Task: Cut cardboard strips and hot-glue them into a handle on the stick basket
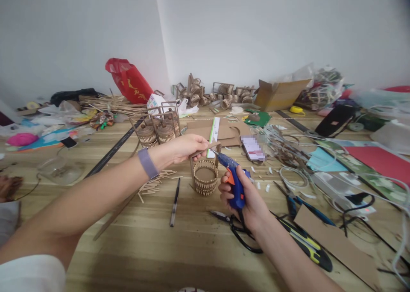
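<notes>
My right hand [238,191] is wrapped round a blue glue gun [236,185] with an orange trigger. The gun's nozzle points up and left, close to my left hand's fingertips. My left hand [190,148] pinches a thin brown strip [211,146] at the top of a cardboard handle frame. Below it stands a small round basket [206,178] made of short wooden sticks, upright on the table. Whether the strip touches the frame is too small to tell.
Lidded baskets [166,131] stand behind left, beside loose sticks [156,183]. A pen [175,202] lies left of the basket. Scissors [221,216], pliers [290,200], a box cutter [304,243] and cables lie right. A phone [253,148] and cardboard [198,128] are behind.
</notes>
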Motion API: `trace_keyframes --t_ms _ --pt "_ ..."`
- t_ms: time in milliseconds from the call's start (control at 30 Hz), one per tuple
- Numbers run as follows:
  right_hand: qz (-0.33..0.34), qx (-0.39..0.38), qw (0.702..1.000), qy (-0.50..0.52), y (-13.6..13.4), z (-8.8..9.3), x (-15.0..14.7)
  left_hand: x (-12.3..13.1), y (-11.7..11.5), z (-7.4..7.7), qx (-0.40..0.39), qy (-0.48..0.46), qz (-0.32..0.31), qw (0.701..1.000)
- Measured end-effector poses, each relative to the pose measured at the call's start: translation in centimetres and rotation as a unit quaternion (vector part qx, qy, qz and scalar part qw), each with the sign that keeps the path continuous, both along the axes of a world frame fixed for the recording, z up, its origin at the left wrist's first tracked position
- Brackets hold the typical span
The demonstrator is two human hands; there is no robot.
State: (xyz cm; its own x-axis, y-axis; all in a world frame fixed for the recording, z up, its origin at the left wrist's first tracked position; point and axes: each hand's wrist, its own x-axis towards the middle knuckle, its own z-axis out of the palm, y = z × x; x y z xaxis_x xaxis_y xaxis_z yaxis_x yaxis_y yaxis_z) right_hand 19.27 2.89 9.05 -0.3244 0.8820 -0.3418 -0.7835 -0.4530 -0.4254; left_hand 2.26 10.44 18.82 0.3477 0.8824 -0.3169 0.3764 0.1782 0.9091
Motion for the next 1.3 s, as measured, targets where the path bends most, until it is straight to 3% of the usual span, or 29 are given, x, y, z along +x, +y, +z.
trace_keyframes --t_ms 467,800,1033,1300 --pt "0.006 -0.037 0.998 0.040 0.1 0.2 -0.6 0.1 0.1 -0.1 -0.008 -0.024 0.015 1.000" --pt "0.009 -0.039 0.998 0.040 0.2 0.0 -0.7 -0.3 0.4 0.1 -0.031 -0.052 -0.012 0.998" --pt "-0.014 -0.051 0.998 0.030 0.1 0.3 -0.8 -0.7 1.0 -0.3 -0.068 -0.108 -0.006 0.992" --pt "-0.011 -0.054 0.998 0.016 -0.1 0.5 -0.9 -1.1 2.5 -0.3 -0.151 -0.113 -0.048 0.981"
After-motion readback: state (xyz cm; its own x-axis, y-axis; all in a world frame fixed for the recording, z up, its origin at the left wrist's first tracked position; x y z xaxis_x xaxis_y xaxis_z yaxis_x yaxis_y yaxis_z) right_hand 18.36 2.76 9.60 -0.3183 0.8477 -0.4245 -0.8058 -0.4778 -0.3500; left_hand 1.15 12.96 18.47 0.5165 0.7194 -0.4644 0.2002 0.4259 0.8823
